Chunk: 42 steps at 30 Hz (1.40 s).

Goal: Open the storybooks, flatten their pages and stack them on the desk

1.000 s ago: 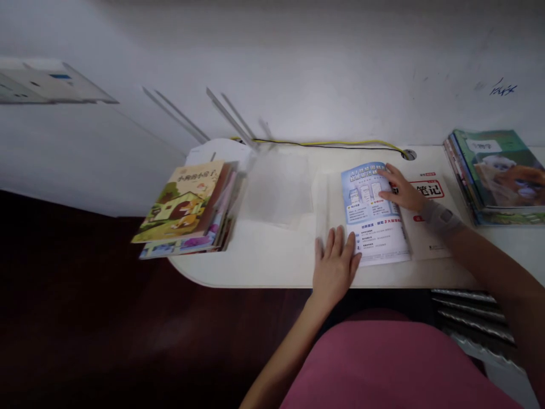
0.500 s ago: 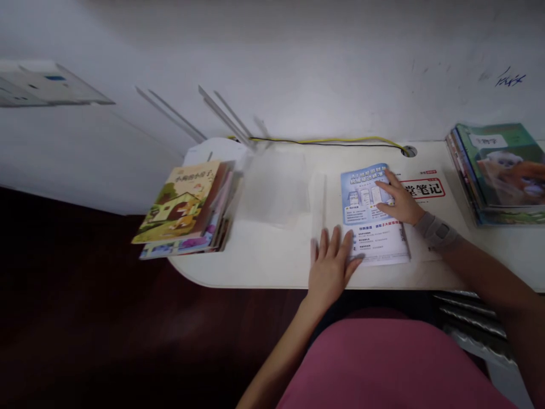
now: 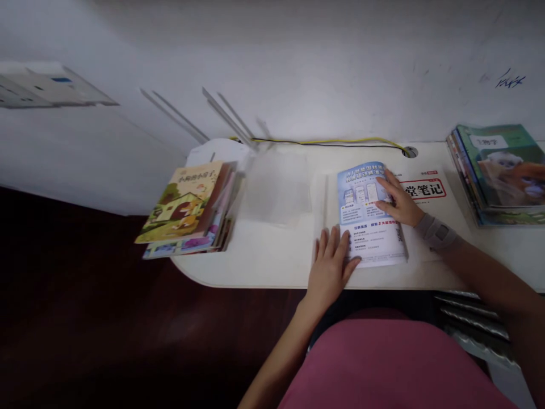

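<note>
nearest the onlooker, a pink garment (image 3: 392, 363) covers the person's lap just below the front edge of a white desk (image 3: 259, 267). the left hand (image 3: 330, 270) lies flat at that edge, spread and pinching nothing, its fingertips (image 3: 326, 241) against the lower left side of an open blue-and-white booklet (image 3: 370, 216). the booklet sits right of the desk's middle, near the front edge, and partly overlaps a white notebook with a red label (image 3: 423, 190). the right hand (image 3: 398, 200), in a grey wrist brace (image 3: 437, 233), is also spread and unpinched, pressing on the booklet's upper page.

with both palms bearing down, any sideways drag could crease the thin paper or buckle the booklet. a firm pull toward the body could tip it over the front edge into the lap. to the left, a clear plastic sleeve (image 3: 276, 190) lies flat, and its slick film could slide if leaned on.

farther left, a stack of picture books (image 3: 183, 207) overhangs the rounded left corner above the dark wood floor (image 3: 76, 295), so a knock could topple it. at the back right corner, a second stack of books (image 3: 498, 170) sits close to the edge and could slip if nudged.
</note>
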Motion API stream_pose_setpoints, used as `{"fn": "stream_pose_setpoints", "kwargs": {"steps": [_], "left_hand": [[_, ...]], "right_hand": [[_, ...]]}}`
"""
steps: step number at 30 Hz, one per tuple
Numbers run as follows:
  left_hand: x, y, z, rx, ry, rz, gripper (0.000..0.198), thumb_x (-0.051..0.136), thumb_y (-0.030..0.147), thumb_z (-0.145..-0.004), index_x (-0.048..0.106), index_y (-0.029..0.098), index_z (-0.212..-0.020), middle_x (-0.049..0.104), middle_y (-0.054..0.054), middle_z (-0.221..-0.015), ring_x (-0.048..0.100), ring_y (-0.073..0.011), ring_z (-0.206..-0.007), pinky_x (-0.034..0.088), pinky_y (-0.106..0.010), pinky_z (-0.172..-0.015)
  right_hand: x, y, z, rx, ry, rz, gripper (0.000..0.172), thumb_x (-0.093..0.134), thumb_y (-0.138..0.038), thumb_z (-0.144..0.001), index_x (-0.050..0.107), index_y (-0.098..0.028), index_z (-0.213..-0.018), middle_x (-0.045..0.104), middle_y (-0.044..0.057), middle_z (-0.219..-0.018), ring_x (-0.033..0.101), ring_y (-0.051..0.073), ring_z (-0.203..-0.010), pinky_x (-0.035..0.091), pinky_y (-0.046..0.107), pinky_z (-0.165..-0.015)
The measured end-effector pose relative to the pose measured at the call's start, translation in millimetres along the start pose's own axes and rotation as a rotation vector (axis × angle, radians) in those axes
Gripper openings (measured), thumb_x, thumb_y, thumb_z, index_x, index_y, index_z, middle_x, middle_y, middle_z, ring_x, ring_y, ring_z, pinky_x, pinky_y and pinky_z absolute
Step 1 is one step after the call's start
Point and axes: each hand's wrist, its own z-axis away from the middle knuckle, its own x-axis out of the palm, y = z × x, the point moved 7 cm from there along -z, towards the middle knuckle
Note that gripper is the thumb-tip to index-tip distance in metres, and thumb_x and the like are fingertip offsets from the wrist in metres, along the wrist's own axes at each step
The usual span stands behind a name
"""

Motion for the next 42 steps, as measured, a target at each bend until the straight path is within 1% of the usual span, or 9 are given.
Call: {"fn": "stream_pose_setpoints", "kwargs": {"steps": [5,10,13,18,21,24,29,33,42], "left_hand": [[-6.1,-16.9,6.3,-0.025,0.073,0.058,0.065,0.045,0.046,-0.093,0.030,0.012,-0.146,0.033,-0.023,-0.150,0.024,-0.0336,-0.141,0.039,-0.052,-0.106],[-7.3,-33.9,11.5,-0.119,0.094,-0.030,0.066,0.041,0.049,-0.094,0.031,0.007,-0.145,0.038,-0.025,-0.146,0.031,-0.0344,-0.139,0.032,-0.056,-0.109],[-7.3,-40.8,13.6,-0.136,0.099,-0.034,0.066,0.037,0.049,-0.095,0.035,0.002,-0.142,0.041,-0.027,-0.143,0.034,-0.0350,-0.137,0.033,-0.055,-0.109],[-7.9,-41.0,14.6,-0.122,0.107,-0.049,0.065,0.037,0.049,-0.095,0.038,0.001,-0.140,0.041,-0.027,-0.143,0.033,-0.0349,-0.138,0.032,-0.054,-0.109],[-8.2,-39.5,14.2,-0.121,0.108,-0.051,0.064,0.039,0.048,-0.095,0.038,0.002,-0.140,0.041,-0.027,-0.143,0.033,-0.0350,-0.138,0.033,-0.054,-0.109],[-8.2,-39.6,13.8,-0.124,0.114,-0.046,0.064,0.040,0.047,-0.095,0.037,0.003,-0.141,0.041,-0.027,-0.143,0.034,-0.0346,-0.137,0.032,-0.055,-0.109],[-7.6,-40.4,14.4,-0.122,0.132,-0.050,0.063,0.040,0.046,-0.095,0.038,0.001,-0.139,0.042,-0.027,-0.142,0.034,-0.0345,-0.137,0.033,-0.054,-0.109],[-7.6,-39.8,14.8,-0.107,0.143,-0.053,0.062,0.040,0.045,-0.095,0.039,0.002,-0.139,0.043,-0.027,-0.142,0.035,-0.0340,-0.137,0.033,-0.053,-0.109],[-7.1,-44.0,15.6,-0.115,0.138,0.023,0.067,0.039,0.050,-0.094,0.036,0.002,-0.141,0.043,-0.026,-0.142,0.036,-0.0344,-0.136,0.034,-0.056,-0.108]], "right_hand": [[8.1,-1.1,3.1,-0.064,-0.079,0.024,0.080,0.058,-0.048,-0.082,0.025,-0.018,-0.149,0.009,0.013,-0.160,0.008,0.031,-0.146,0.019,0.054,-0.115],[13.0,1.5,3.1,-0.060,-0.079,0.107,0.083,0.062,-0.047,-0.080,0.025,-0.020,-0.149,0.008,0.013,-0.160,0.008,0.033,-0.145,0.020,0.057,-0.114],[13.8,1.7,3.1,-0.052,-0.090,0.128,0.082,0.063,-0.045,-0.079,0.026,-0.020,-0.148,0.008,0.013,-0.160,0.008,0.033,-0.145,0.021,0.057,-0.113],[13.5,1.0,2.5,-0.041,-0.096,0.136,0.080,0.064,-0.041,-0.077,0.032,-0.014,-0.145,0.009,0.015,-0.159,0.008,0.034,-0.145,0.020,0.056,-0.114],[14.6,0.9,2.2,-0.044,-0.093,0.147,0.079,0.065,-0.038,-0.076,0.033,-0.015,-0.145,0.010,0.015,-0.159,0.008,0.034,-0.145,0.020,0.057,-0.114],[15.6,-0.1,2.3,-0.039,-0.091,0.164,0.079,0.064,-0.040,-0.078,0.032,-0.016,-0.145,0.010,0.016,-0.159,0.008,0.034,-0.145,0.020,0.058,-0.113],[16.0,-6.3,2.4,-0.035,-0.092,0.213,0.076,0.059,-0.046,-0.082,0.033,-0.012,-0.145,0.011,0.017,-0.159,0.006,0.032,-0.146,0.017,0.055,-0.116],[17.8,-8.4,2.2,-0.048,-0.092,0.234,0.075,0.062,-0.043,-0.080,0.036,-0.010,-0.143,0.013,0.018,-0.158,0.007,0.033,-0.146,0.018,0.055,-0.115],[14.9,4.2,3.6,0.013,0.031,0.163,0.060,0.053,-0.033,-0.084,0.042,-0.014,-0.140,0.017,0.011,-0.158,0.017,0.033,-0.144,0.026,0.054,-0.114]]}}
